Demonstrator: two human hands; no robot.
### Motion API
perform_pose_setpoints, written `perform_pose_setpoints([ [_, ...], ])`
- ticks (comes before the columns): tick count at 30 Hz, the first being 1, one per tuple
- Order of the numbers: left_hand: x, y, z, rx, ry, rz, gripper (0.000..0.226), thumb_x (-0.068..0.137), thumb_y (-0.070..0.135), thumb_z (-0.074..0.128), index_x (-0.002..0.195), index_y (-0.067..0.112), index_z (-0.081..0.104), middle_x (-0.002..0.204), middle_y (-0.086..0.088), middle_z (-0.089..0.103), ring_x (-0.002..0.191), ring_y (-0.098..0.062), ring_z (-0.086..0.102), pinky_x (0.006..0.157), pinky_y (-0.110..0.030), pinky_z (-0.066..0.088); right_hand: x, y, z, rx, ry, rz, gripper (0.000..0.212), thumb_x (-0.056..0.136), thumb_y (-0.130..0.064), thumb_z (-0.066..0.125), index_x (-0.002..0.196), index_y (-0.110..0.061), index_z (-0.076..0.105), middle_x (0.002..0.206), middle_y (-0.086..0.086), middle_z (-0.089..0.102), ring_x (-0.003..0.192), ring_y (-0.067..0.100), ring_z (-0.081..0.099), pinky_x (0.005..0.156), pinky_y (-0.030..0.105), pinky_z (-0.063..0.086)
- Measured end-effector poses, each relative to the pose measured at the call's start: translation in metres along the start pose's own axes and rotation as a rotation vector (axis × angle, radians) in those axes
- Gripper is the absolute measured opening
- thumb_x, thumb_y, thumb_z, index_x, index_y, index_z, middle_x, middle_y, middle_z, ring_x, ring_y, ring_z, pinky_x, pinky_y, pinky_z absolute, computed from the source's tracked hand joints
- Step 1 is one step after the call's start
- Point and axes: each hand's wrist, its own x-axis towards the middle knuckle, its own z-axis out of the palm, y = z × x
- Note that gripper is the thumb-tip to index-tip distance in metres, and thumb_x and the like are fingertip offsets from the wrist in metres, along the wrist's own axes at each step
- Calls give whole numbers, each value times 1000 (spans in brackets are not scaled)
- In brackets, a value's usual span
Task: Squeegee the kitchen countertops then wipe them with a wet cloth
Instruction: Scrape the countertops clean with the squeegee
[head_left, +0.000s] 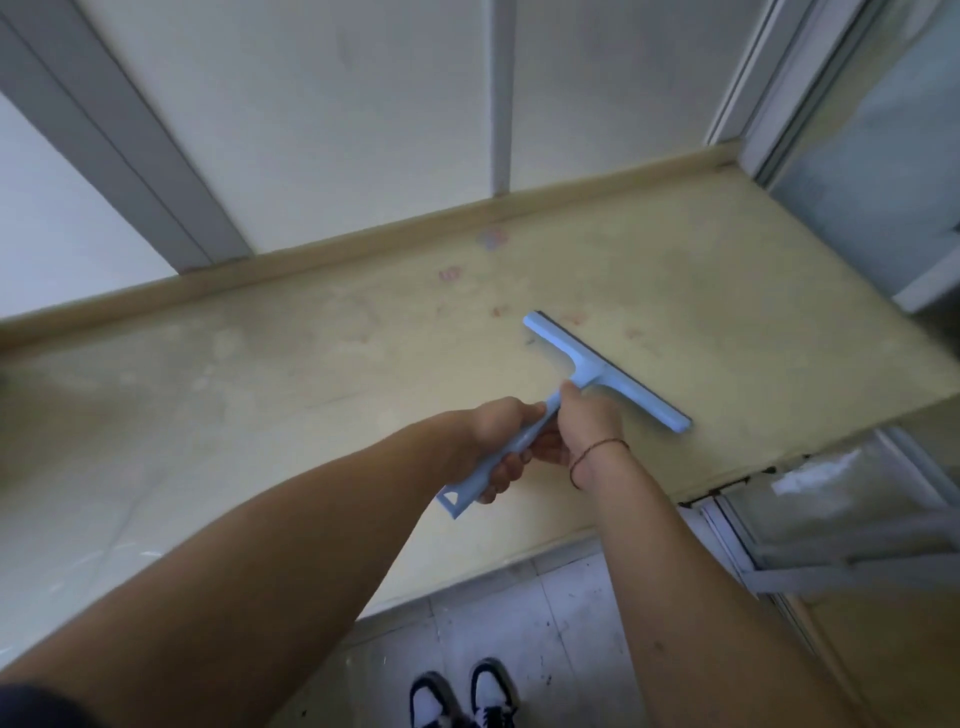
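Yellowish countertop (675, 270) spans frame ahead of you, faint reddish stains near back edge. Light blue squeegee (608, 371) sits on it right of centre, blade edge touching surface, handle angled back toward you. Your left hand (498, 441) wraps handle low. Your right hand (587, 426) grips handle just behind blade, thin cord bracelet (597, 452) on wrist. Your black-and-white shoes (462, 693) on tiled floor below.
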Motion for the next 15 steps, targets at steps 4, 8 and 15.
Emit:
perform_pose_setpoints([
  [4,-5,-10,3,-31,21,-4,56,93,64,28,64,17,39,48,3,35,39,-10,30,50,-20,25,-8,6,1,-3,-25,-2,31,95,-27,47,91,0,62,83,22,70,65,35,70,55,50,59],
  [8,-11,-14,3,-44,48,-8,56,93,64,29,64,17,38,49,3,36,39,-10,30,49,-20,25,-14,7,3,28,-41,-5,29,96,-25,46,91,-1,61,83,20,69,61,32,68,48,39,56],
  [15,-15,-36,-7,-55,28,-1,56,93,64,28,64,17,36,49,2,34,42,-11,28,51,-22,25,-26,18,20,18,-44,-14,28,96,-25,46,85,-3,58,80,23,68,61,34,68,48,40,56],
])
